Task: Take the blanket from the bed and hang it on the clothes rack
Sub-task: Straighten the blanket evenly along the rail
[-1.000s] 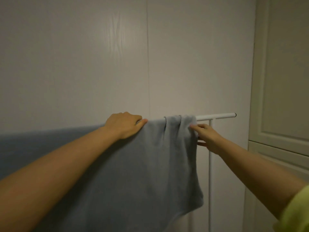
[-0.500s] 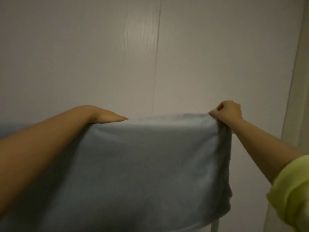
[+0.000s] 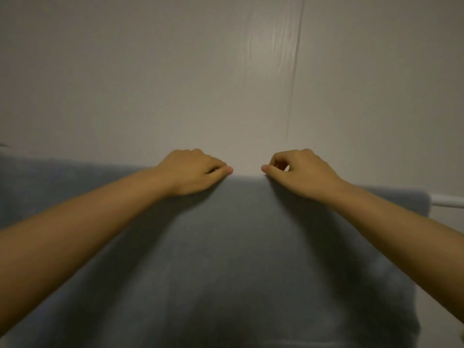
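Note:
A grey-blue blanket (image 3: pixel 226 259) hangs spread over the top bar of the white clothes rack (image 3: pixel 449 200), of which only the bar's right end shows past the blanket's edge. My left hand (image 3: pixel 193 172) rests on the blanket's top fold left of centre, fingers curled over it and thumb pointing right. My right hand (image 3: pixel 298 172) sits on the same fold a short gap to the right, fingers bent, thumb pointing left. Both hands press or pinch the cloth at the bar; the bar under them is hidden.
A pale panelled wall (image 3: pixel 175 71) with a vertical seam (image 3: pixel 293 84) stands close behind the rack. The blanket fills the lower view and hides the floor and the rack's legs.
My right hand has come in from the blanket's right end to the middle, close to the left hand. The blanket lies spread and smoother along the bar. The view has turned left.

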A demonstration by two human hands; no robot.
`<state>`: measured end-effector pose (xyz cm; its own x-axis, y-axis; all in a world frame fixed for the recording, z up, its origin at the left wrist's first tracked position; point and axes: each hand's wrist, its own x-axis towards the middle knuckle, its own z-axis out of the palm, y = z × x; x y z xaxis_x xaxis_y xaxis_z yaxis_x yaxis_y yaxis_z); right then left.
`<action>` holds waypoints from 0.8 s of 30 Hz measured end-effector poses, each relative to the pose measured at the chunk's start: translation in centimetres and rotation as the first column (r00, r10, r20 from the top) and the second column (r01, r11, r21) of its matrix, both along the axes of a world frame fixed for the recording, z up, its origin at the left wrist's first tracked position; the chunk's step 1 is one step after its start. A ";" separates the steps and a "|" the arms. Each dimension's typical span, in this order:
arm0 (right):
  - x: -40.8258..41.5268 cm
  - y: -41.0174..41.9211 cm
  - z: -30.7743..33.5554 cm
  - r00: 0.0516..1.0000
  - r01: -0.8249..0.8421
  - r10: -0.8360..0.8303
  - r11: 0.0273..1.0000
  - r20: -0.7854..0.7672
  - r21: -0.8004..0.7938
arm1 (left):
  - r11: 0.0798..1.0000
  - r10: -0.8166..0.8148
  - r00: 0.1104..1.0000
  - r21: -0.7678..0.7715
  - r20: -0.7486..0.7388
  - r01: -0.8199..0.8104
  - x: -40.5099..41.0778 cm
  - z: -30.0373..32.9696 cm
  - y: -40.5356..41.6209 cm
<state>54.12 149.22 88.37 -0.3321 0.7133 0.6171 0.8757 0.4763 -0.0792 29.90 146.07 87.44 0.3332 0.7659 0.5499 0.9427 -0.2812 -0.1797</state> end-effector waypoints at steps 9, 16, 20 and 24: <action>-18.8 -3.5 -1.9 0.891 -0.365 0.251 0.891 0.378 0.271 | 0.931 0.266 0.950 0.213 0.164 -0.298 -17.1 -2.6 -7.4; -32.0 -5.0 -3.0 0.822 -0.479 0.353 0.853 0.446 0.208 | 0.888 0.441 0.854 0.001 0.277 -0.459 -29.9 -5.1 -12.0; -38.3 -5.1 -2.2 0.822 -0.466 0.382 0.877 0.422 0.116 | 0.870 0.468 0.799 -0.037 0.377 -0.492 -35.0 -4.5 -11.9; -41.9 -4.1 -1.3 0.808 -0.486 0.439 0.874 0.392 0.023 | 0.847 0.455 0.771 0.049 0.445 -0.529 -38.7 -3.5 -10.6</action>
<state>12.19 145.08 87.06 -0.8204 0.3485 0.4533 0.5028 0.8173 0.2816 -8.79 135.51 83.94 -0.3430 0.6503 0.6778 0.9393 0.2399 0.2451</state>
